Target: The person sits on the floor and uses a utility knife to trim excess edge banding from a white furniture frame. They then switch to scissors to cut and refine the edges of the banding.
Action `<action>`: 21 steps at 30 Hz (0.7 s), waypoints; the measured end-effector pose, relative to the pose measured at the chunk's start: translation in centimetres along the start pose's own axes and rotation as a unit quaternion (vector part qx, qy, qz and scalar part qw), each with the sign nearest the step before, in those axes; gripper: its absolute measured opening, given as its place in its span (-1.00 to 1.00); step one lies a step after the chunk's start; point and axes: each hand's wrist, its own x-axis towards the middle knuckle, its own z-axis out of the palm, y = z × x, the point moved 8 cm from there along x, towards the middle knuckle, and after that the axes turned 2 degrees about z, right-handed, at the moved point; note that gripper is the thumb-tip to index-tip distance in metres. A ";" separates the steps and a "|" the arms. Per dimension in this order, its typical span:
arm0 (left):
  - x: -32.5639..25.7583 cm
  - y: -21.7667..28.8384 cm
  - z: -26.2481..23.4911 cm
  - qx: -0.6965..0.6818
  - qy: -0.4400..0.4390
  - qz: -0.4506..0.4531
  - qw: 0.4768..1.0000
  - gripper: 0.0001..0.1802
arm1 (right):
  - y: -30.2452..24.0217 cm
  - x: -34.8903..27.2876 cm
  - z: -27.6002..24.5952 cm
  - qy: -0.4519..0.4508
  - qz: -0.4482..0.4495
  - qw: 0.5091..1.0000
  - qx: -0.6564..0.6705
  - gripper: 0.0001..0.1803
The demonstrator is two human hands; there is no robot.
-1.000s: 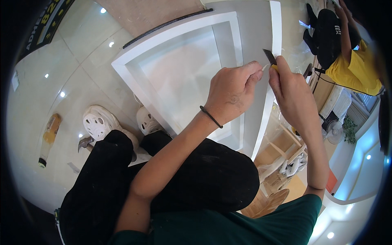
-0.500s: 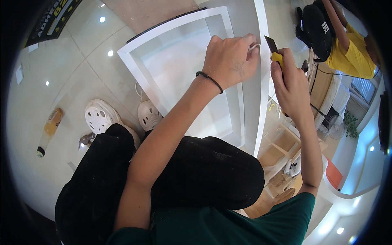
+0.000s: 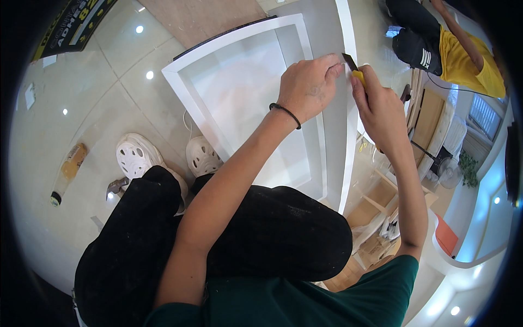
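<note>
My right hand (image 3: 381,109) grips a yellow utility knife (image 3: 358,77) with its dark blade out, pointing up and left. The blade tip is close to the fingertips of my left hand (image 3: 309,88). Those fingers are pinched on a thin white cord, of which only a short bit shows beside the blade. Both hands are over the edge of a tall white panel (image 3: 346,139), which stands along a shallow white box frame (image 3: 239,40). A black band circles my left wrist.
On the tiled floor at left lie a bottle of yellowish liquid (image 3: 71,163) and a hammer (image 3: 116,188). A printed black box (image 3: 71,30) stands at far left. At upper right, a person in a yellow shirt (image 3: 463,62) bends near wooden boards (image 3: 430,111). A fan (image 3: 449,173) stands beyond.
My right hand has brought the knife left, over the panel's edge to my left fingertips. My left hand has lowered slightly, and less of the white cord shows.
</note>
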 end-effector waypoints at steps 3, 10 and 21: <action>-0.2 -0.1 0.0 -0.009 0.001 -0.008 1.000 -0.72 | -0.2 0.1 0.0 -0.008 -0.003 1.000 -0.027 -0.78; -0.3 -0.3 0.0 -0.030 0.004 -0.018 0.999 -0.75 | -1.0 -0.2 -0.5 -0.030 -0.014 0.996 -0.079 -0.79; -0.5 0.1 -0.2 -0.041 0.029 0.007 0.999 -0.74 | -0.3 0.5 0.0 -0.103 0.023 0.994 -0.004 -0.75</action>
